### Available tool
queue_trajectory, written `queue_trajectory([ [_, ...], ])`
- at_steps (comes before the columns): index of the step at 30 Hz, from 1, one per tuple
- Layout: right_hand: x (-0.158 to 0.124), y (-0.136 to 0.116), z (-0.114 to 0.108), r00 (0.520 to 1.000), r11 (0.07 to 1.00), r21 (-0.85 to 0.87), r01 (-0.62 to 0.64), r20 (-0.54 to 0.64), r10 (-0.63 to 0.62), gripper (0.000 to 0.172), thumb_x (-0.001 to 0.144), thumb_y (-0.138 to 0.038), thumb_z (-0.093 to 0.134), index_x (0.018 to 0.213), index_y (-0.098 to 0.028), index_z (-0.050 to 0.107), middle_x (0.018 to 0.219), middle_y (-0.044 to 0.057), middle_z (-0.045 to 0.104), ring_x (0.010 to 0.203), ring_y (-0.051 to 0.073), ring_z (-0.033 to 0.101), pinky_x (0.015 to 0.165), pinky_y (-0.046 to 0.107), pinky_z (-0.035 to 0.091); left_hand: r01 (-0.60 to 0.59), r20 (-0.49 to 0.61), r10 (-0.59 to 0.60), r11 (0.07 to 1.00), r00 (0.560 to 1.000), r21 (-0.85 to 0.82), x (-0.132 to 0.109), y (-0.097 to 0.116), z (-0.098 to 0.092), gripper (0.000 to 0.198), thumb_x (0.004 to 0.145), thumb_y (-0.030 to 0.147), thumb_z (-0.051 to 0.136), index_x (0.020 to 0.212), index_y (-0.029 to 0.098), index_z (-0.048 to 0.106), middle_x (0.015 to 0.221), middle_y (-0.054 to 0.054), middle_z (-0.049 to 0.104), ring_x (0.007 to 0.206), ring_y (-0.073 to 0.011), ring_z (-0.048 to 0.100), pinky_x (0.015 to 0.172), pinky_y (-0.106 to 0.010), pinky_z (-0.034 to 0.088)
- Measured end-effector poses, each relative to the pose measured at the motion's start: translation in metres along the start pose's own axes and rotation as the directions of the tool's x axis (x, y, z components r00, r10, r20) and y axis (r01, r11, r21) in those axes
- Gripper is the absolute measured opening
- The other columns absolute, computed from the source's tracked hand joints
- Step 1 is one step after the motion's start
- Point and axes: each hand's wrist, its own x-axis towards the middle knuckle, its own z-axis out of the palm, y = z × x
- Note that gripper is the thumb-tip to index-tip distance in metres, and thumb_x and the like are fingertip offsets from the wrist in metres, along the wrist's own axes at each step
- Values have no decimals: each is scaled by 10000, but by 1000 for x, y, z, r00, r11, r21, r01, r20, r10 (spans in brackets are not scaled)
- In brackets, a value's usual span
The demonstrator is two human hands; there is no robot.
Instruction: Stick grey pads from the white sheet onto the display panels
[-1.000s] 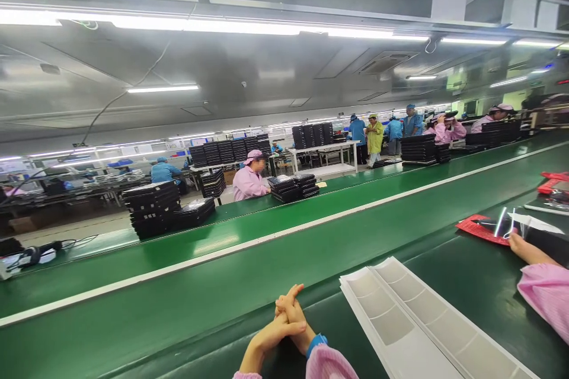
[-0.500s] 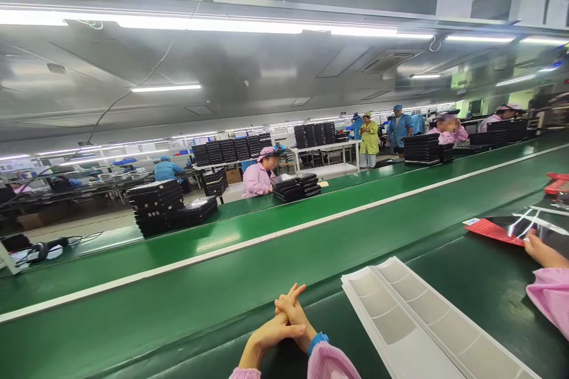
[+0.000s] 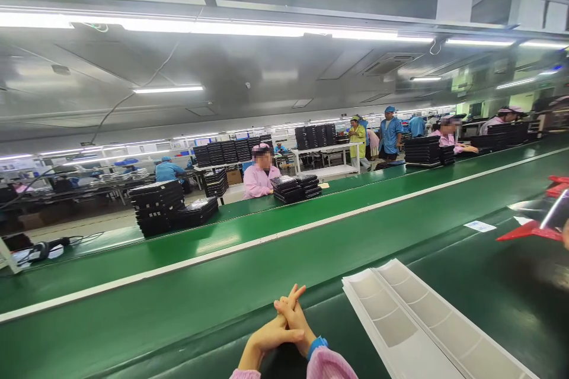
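Note:
My left hand [image 3: 269,336] and my right hand [image 3: 294,315] are clasped together, fingers interlaced, and rest on the near edge of the dark green bench [image 3: 466,284]. Neither hand holds anything. My right wrist carries a blue band [image 3: 316,344] above a pink sleeve. Just right of my hands lie two long white moulded trays [image 3: 400,323] with several shallow pockets, side by side and running diagonally. They are close to my right hand but not touching it.
A green conveyor belt [image 3: 267,260] with a white stripe runs across in front of me. Stacks of black trays [image 3: 157,207] stand on its far side, where a person in pink [image 3: 260,180] sits. A red and clear packet [image 3: 533,225] and a white label [image 3: 480,226] lie at the right.
My hands stay clasped in place. At the right, a co-worker's hand and pink sleeve have gone out of view, and the red packet has shifted right. People in the background have moved.

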Motion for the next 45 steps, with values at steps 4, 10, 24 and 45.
queue_trajectory([
  [4, -7, -11, -1, 998, 999, 4, -47, 48, 46, 401, 606, -462, 660, 474, -209, 379, 532, -63, 329, 521, 93, 329, 536, 250, 266, -32, 127, 27, 999, 991, 38, 1, -3, -4, 1179, 461, 699, 674, 1403, 292, 93, 1501, -8, -91, 1344, -324, -111, 1083, -490, 18],
  [10, -17, -22, 2, 990, 996, 19, -91, 113, 88, 381, 645, -448, 638, 456, -198, 421, 535, -55, 355, 513, 92, 352, 534, 245, 274, -73, 223, 56, 995, 973, 68, 0, -4, -9, 1271, 407, 722, 677, 1406, 276, 31, 1488, -38, -157, 1336, -331, -122, 1073, -489, -3],
  [24, -12, -18, -2, 947, 960, 203, -194, 292, 129, 431, 690, -556, 621, 584, -181, 436, 556, -70, 360, 489, 53, 324, 488, 199, 272, -42, 229, 29, 998, 973, 52, -4, -5, -16, 1165, 434, 646, 729, 1392, 278, 177, 1500, -26, -29, 1337, -352, -115, 1065, -503, -59],
  [45, -19, -32, -18, 786, 841, 292, -455, 575, 226, 706, 625, -766, 474, 1238, -423, 419, 1361, -18, 370, 1080, 238, 488, 806, 400, 422, -71, -555, 33, 996, 831, -46, 20, -17, 10, 493, 474, 489, 749, 575, 194, 366, 563, 85, 338, 557, -73, 334, 540, -190, 294],
])
